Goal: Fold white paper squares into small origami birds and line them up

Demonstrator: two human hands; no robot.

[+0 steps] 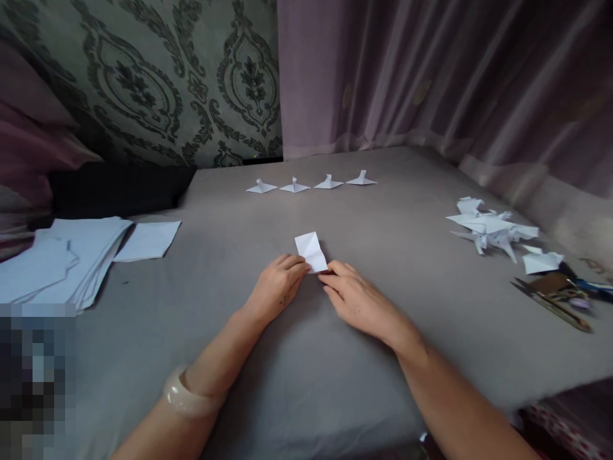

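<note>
A small folded piece of white paper (311,250) with creases stands tilted above the grey cloth, between my two hands. My left hand (282,281) has its fingers closed on the paper's lower left edge. At the lower right corner, my right hand (354,295) pinches the same paper with thumb and fingers. The bottom edge of the paper is partly hidden by my fingertips. A pale bangle sits on my left forearm.
Several folded paper figures (295,185) stand in a row at the back. White sheets (86,252) lie stacked at the left, near a black cloth (115,188). On the right are a pile of paper figures (493,227) and scissors (555,306). A purple curtain (373,76) hangs behind.
</note>
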